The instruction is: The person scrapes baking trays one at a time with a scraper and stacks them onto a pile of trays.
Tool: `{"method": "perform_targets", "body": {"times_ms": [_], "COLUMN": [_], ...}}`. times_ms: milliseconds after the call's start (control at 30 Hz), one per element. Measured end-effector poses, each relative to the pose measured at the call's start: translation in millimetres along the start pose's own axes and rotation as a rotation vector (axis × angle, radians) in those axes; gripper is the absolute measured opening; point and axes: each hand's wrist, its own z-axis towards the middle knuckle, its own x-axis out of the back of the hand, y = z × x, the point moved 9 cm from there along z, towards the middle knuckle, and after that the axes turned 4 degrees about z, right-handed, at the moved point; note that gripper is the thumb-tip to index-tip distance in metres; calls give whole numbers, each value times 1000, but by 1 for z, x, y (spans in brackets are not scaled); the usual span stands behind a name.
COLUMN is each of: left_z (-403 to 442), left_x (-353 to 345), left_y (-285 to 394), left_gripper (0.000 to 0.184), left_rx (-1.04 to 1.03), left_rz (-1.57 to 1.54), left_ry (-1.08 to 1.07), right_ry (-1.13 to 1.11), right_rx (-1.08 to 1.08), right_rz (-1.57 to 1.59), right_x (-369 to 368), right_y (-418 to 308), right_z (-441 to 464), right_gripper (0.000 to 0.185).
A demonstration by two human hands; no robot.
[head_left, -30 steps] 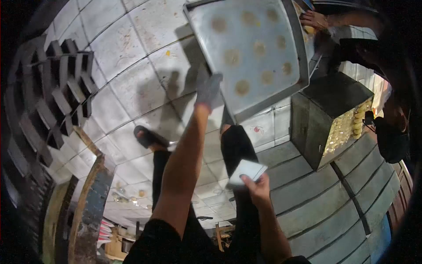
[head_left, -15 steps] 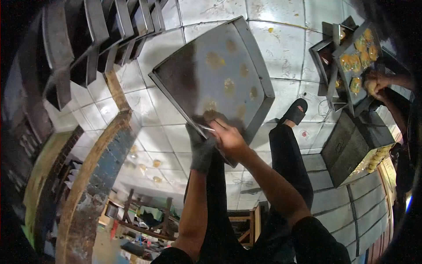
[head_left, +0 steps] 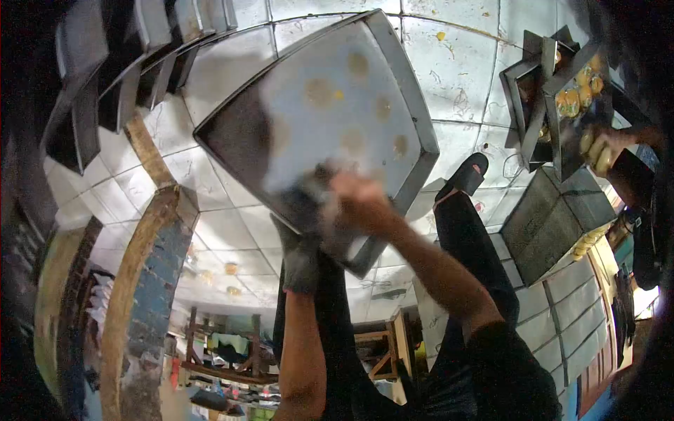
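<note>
A square metal tray (head_left: 235,133) is tilted in front of me, with several round brownish marks on its pale surface. At its near edge my left hand (head_left: 300,263), in a grey glove, grips the rim with closed fingers. My bare right hand (head_left: 358,203) is closed over the near part of the tray and blurred by motion. What it holds is too smeared to make out; a dark blurred patch lies beside its fingers.
Dark metal trays (head_left: 151,42) stand stacked at the upper left. A wooden-edged ledge (head_left: 133,281) curves below them. At right, another person's hands (head_left: 604,147) hold buns beside a tray of buns (head_left: 569,102). A dark metal box (head_left: 544,224) stands below.
The tray has shifted slightly left and nearer, with my left hand still on its rim. My right hand, which held a white flat piece one second ago, has moved over the tray.
</note>
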Motion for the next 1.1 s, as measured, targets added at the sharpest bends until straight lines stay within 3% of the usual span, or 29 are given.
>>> {"method": "perform_targets", "body": {"times_ms": [100, 133, 167, 233, 267, 400, 467, 500, 533, 567, 600, 633, 700, 767, 800, 833, 867, 933, 1000, 1033, 1067, 1100], "left_z": [0, -2, 2, -7, -11, -6, -8, -6, -3, 1, 3, 2, -9, -8, -9, -12, -13, -16, -14, -16, -16, -14], "left_x": [4, 3, 7, 25, 27, 17, 23, 28, 31, 35, 38, 37, 25, 3, -6, -13, -11, -6, -4, -5, -6, -7], "left_y": [8, 11, 3, -14, -12, -9, -10, -12, -17, -22, -26, -26, -23, -11, 0, 6, 2, -8, -16, -15, -13, -16], "left_gripper": [87, 86, 86, 82, 82, 75, 75, 77, 78, 79, 82, 84, 91, 99, 96, 92, 88, 81, 78, 81, 84, 87], "left_rx": [27, 11, 16, 96, 95, 85, 77, 104, 120, 137, 51, -34, -70, -128, -192, -256, -242, -204, -173, -143, -118, -95], "left_rz": [-18, 59, 66, 58, 60, 89, 134, 138, 140, 141, 235, 329, 172, -1, -77, -154, -146, -210, -274, -309, -344, -382], "left_ry": [55, 52, 49, 89, 100, 78, 66, 112, 132, 153, 147, 136, 174, 212, 226, 237, 270, 325, 341, 361, 378, 390], "right_ry": [159, 282, 423, 258, 9, -211, -51, 211, 243, 422, 414, 474, 277, -51, -75, 87, 86, -224, -103, 185, 235, 309], "right_rx": [-298, -324, -216, -302, -293, 198, 341, 284, 39, 28, -163, -130, -82, -278, -100, 305, 298, 209, -261, -97, -250, -224], "right_rz": [118, -22, -150, -32, 38, -99, -246, -209, -197, -79, -162, -249, -125, 99, -108, -349, -356, -90, -82, -49, 10, -175], "right_x": [52, 89, 110, 101, 59, -17, 14, 30, 61, 105, 120, 132, 126, 94, 67, 19, 21, 1, -17, 31, 47, 64], "right_y": [82, 101, 102, 92, 76, -100, -124, -74, -33, -14, 36, 58, 68, -4, -31, -54, -71, -82, 51, 72, 113, 136], "right_z": [50, 73, 84, 78, 67, 23, 68, 103, 137, 164, 181, 195, 193, 120, 63, -10, -52, -108, -117, -85, -68, -39], "right_gripper": [44, 44, 46, 48, 44, 38, 35, 36, 33, 44, 36, 24, 19, 18, 21, 32, 32, 60, 60, 54, 39, 36]}}
